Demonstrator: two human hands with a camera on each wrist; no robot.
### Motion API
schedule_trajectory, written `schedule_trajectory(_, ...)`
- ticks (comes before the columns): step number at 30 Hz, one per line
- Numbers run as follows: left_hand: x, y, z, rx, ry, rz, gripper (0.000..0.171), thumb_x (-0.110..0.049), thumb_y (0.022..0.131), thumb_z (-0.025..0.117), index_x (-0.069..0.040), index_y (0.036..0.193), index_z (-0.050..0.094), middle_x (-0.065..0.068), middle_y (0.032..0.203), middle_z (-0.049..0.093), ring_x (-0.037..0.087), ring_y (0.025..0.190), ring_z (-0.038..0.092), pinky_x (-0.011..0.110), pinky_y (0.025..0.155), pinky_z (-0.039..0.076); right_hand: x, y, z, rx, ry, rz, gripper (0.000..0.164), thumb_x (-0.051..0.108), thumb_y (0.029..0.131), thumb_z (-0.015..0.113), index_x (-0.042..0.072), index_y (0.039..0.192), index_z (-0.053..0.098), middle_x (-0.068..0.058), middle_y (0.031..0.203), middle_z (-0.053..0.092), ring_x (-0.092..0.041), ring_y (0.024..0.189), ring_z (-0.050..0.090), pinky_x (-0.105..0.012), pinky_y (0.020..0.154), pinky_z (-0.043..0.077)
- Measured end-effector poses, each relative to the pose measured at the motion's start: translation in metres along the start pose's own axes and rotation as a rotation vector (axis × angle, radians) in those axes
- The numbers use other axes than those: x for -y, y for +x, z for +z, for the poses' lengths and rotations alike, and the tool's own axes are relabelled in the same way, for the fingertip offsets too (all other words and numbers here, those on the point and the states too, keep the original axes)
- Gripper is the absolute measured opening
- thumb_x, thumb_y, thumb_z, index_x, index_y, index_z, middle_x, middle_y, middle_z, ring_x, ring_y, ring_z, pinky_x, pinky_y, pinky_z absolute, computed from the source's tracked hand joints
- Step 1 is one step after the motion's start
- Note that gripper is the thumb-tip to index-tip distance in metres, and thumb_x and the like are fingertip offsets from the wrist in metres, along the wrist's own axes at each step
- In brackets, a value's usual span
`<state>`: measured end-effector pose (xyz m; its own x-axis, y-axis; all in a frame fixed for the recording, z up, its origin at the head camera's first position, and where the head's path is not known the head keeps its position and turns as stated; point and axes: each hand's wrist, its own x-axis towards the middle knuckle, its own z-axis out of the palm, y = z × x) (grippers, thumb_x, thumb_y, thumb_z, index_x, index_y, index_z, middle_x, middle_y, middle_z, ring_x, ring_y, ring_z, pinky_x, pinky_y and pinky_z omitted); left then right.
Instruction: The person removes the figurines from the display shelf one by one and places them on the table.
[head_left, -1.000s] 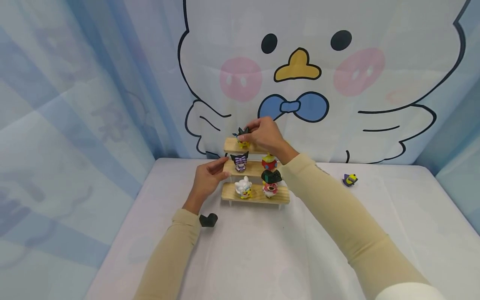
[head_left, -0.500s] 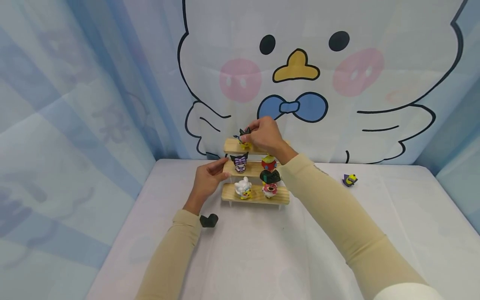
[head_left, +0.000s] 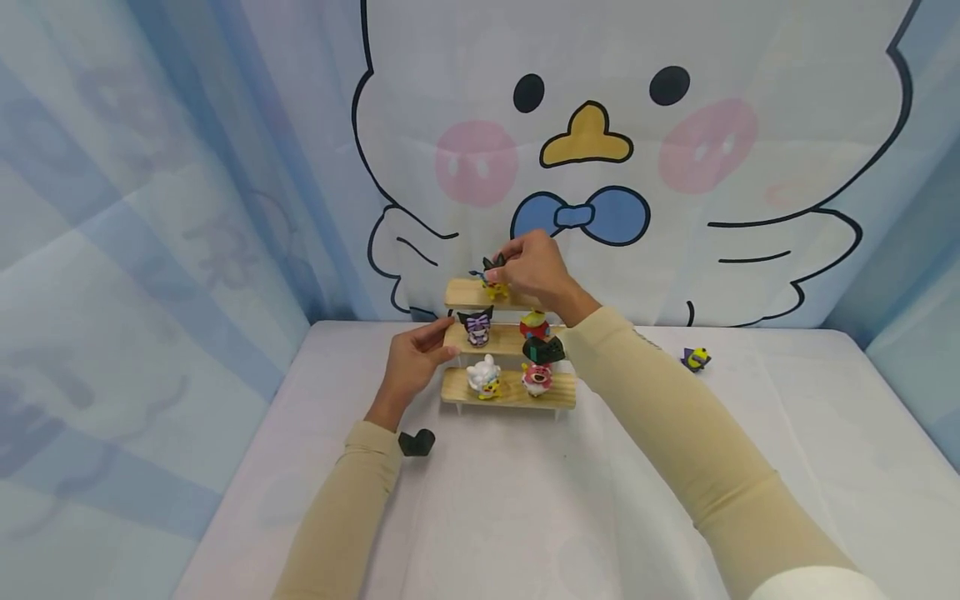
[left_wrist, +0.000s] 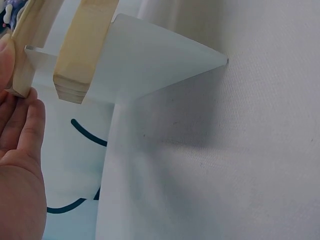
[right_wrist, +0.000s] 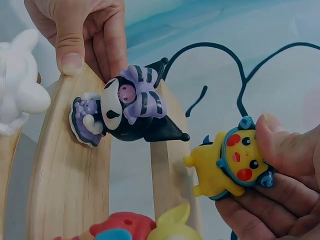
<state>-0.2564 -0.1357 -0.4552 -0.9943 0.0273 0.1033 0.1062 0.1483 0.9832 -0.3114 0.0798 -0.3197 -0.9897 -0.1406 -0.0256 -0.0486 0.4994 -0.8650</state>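
My left hand (head_left: pixel 411 367) grips the left end of the middle board of a three-tier wooden display stand (head_left: pixel 517 402), thumb above and fingers below. Over the top board, my right hand (head_left: pixel 538 265) pinches a yellow Pikachu figurine (right_wrist: pixel 232 162) in a dark blue hooded costume; its feet are close to the board's edge. A black-and-purple Kuromi figurine (right_wrist: pixel 122 107) stands on the middle board near my left thumb. Further right on that board is a red-and-yellow figurine (head_left: pixel 535 324). On the bottom board stand a white-and-yellow figurine (head_left: pixel 484 377) and a pink bear figurine (head_left: pixel 537 379).
A small yellow-and-purple figurine (head_left: pixel 696 359) lies on the white-covered table (head_left: pixel 495 517) to the right. Behind the stand hangs a curtain (head_left: pixel 585 50) with a cartoon bird face. Clear side supports (left_wrist: pixel 165 60) carry the boards.
My right hand has shifted slightly right along the top board with the Pikachu figurine. The left hand keeps its grip on the stand, and the head view has turned a little.
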Motion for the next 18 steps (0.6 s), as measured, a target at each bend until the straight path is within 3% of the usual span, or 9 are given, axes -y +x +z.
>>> schedule_trajectory(5, -0.001, -0.002, 0.0, -0.005, 0.003, 0.005, 0.052, 0.007, 0.089, 0.076, -0.001, 0.139, 0.065, 0.016, 0.144, 0.065, 0.028, 0.136, 0.062, 0.028, 0.108, 0.055, 0.0, -0.002, -0.004, -0.003, -0.02, 0.007, 0.027, 0.015, 0.093, 0.08, 0.002, 0.116, 0.075, -0.016, 0.112, 0.073, -0.026, 0.104, 0.062, -0.039, 0.097, 0.057)
schedule_trajectory(18, -0.003, 0.0, 0.0, -0.003, 0.011, -0.01, 0.053, 0.008, 0.089, 0.076, -0.002, 0.14, 0.064, 0.016, 0.145, 0.065, 0.028, 0.136, 0.062, 0.027, 0.108, 0.055, -0.008, -0.002, -0.016, -0.025, -0.071, 0.011, 0.027, 0.017, 0.093, 0.081, 0.002, 0.115, 0.076, -0.016, 0.115, 0.072, -0.027, 0.106, 0.06, -0.042, 0.099, 0.057)
